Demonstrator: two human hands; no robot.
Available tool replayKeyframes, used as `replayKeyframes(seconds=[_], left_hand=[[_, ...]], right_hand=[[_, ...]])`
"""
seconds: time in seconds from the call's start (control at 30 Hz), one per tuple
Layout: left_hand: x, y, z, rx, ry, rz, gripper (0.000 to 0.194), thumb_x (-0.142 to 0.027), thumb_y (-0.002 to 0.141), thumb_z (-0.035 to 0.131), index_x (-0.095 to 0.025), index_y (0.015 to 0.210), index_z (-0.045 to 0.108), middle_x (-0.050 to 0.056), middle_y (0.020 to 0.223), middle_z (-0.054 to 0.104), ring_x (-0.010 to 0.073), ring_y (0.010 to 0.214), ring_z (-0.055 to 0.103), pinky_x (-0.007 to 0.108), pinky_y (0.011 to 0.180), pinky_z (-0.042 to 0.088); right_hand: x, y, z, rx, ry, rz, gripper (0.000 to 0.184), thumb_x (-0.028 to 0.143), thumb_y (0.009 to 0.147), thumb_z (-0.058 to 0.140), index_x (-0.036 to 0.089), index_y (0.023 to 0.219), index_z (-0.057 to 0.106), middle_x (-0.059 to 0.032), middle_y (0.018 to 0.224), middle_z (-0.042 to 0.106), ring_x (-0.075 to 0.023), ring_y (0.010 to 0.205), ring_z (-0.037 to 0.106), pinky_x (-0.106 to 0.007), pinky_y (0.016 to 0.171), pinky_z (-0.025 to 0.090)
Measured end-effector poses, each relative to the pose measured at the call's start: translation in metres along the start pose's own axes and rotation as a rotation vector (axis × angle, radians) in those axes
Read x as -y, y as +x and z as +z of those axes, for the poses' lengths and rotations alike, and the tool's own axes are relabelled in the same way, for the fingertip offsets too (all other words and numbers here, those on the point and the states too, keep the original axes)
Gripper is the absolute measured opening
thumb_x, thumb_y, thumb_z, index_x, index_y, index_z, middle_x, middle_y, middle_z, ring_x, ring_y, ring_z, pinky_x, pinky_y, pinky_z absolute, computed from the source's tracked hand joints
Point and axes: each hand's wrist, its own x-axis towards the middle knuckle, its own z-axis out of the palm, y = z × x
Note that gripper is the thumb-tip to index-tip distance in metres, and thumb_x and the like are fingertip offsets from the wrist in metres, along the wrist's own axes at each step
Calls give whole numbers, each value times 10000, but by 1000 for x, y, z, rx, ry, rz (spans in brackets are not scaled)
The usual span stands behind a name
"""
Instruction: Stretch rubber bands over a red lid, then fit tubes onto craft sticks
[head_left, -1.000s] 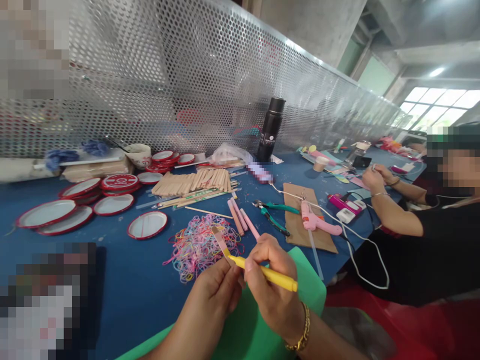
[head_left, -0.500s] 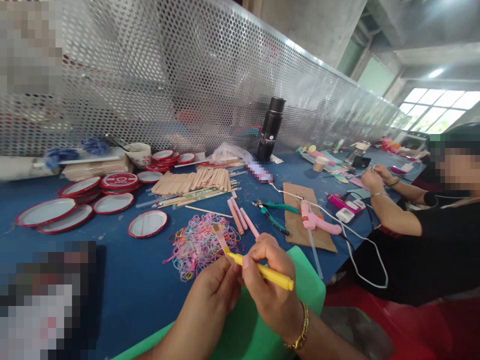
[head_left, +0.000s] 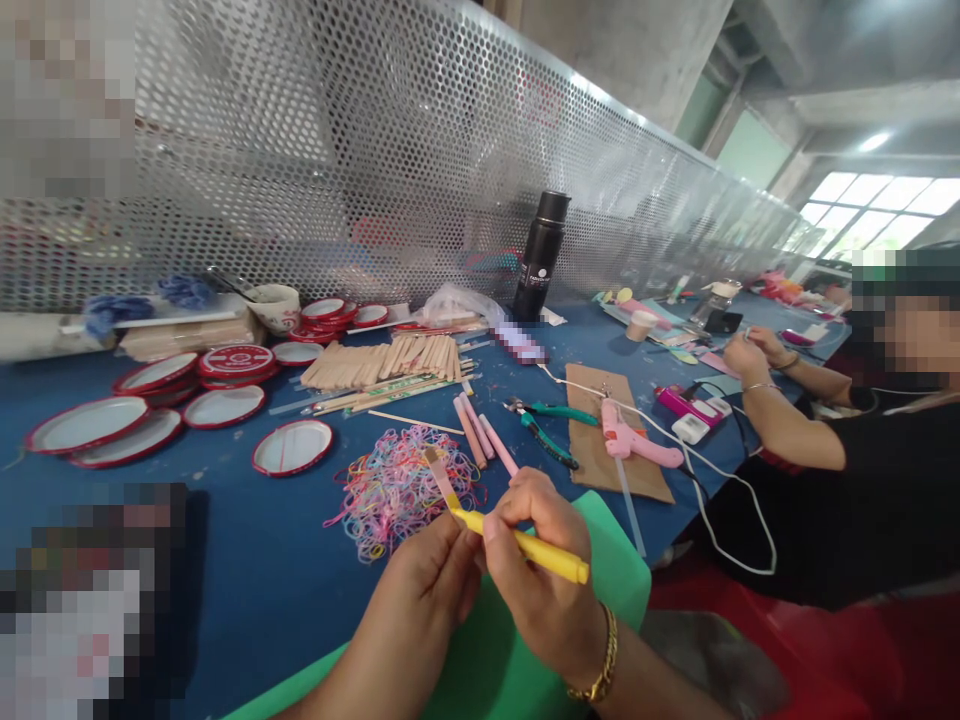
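Observation:
My left hand [head_left: 439, 570] is closed, pinching a flat wooden craft stick [head_left: 441, 478] that points up and away. Its far end is bare wood, the stretch below is pink, and a yellow patch shows close to my fingertips. Held like a pen in my right hand [head_left: 544, 560], a yellow marker [head_left: 551, 555] has its tip at that yellow patch. Both hands are above a green board or mat [head_left: 611, 560]. Just beyond the stick lies a tangled heap of colourful rubber bands [head_left: 397, 485]. My fingers hide the stick's near end.
Pink markers [head_left: 471, 435], teal-handled pliers [head_left: 551, 440] and a pink glue gun [head_left: 622, 440] on cardboard lie ahead. Bare craft sticks [head_left: 382, 365] and red-rimmed lids [head_left: 292, 447] are farther left. A black bottle [head_left: 540, 255] stands by the perforated metal screen. A co-worker [head_left: 802, 440] sits at right.
The yellow patch on the craft stick looks slightly larger, and the marker's tip has shifted a little. Both hands keep nearly the same place and grip.

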Motion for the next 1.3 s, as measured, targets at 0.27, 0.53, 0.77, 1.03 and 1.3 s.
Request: replayKeyframes(seconds=[0.27, 0.53, 0.77, 1.03, 1.3], left_hand=[[5, 2, -2, -7, 31, -2, 554, -745, 773, 635, -198, 717, 568, -59, 586, 405, 109, 536, 332, 224, 479, 259], [2, 1, -1, 12, 38, 12, 570, -759, 777, 622, -197, 711, 554, -62, 601, 382, 109, 543, 306, 229, 482, 260], [3, 3, -2, 1, 40, 15, 593, -787, 762, 616, -207, 681, 521, -67, 570, 377, 105, 521, 299, 231, 475, 251], [3, 1, -1, 2, 18, 8, 572, -761, 770, 635, -196, 715, 569, -55, 607, 405, 109, 541, 333, 226, 488, 272], [4, 1, -1, -8, 70, 10, 535, -730, 809, 601, -204, 717, 568, -58, 581, 393, 118, 527, 318, 235, 477, 246]], right_hand=[[-4, -2, -1, -24, 20, 39, 186, 138, 929, 535, 220, 772, 479, 2, 723, 535, -178, 735, 532, -338, 706, 436], [-1, -1, 0, -21, -2, 13, 185, 118, 915, 545, 222, 775, 480, 9, 726, 530, -174, 732, 536, -338, 713, 435], [-1, -2, 0, -7, 20, 6, 183, 120, 912, 548, 220, 774, 483, 7, 730, 537, -173, 733, 538, -343, 724, 441], [-3, -3, 0, -29, 27, 33, 189, 128, 928, 533, 220, 771, 486, 2, 715, 531, -181, 728, 532, -345, 701, 438], [-4, -2, 0, -43, 2, 35, 198, 126, 934, 524, 226, 768, 482, 3, 712, 528, -184, 727, 531, -351, 707, 443]])
